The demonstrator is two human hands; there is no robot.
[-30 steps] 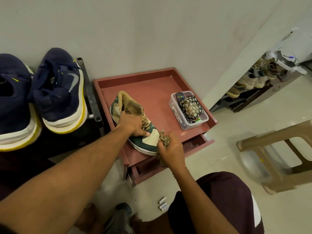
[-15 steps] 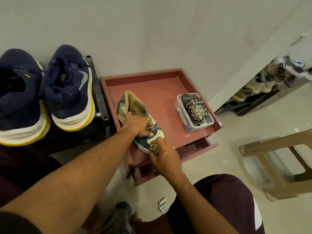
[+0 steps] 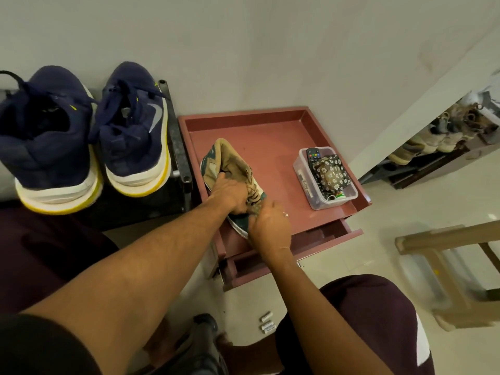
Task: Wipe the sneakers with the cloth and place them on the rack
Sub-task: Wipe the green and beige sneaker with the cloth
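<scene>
Head view showed the right hand had slid the cloth from the toe's edge up toward the laces, fingers curled round it, the cloth mostly hidden. The left hand still gripped the green-and-tan sneaker by its collar on the pink table, toe toward 5 o'clock. Wiping seemed unfinished; the rack at 9 o'clock already held a navy pair

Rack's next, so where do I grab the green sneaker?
Probably the tan heel collar of the green sneaker, from above: it stands open and bare at the far end, while the left hand grips the midfoot and the right hand holds the cloth on the toe.
</scene>
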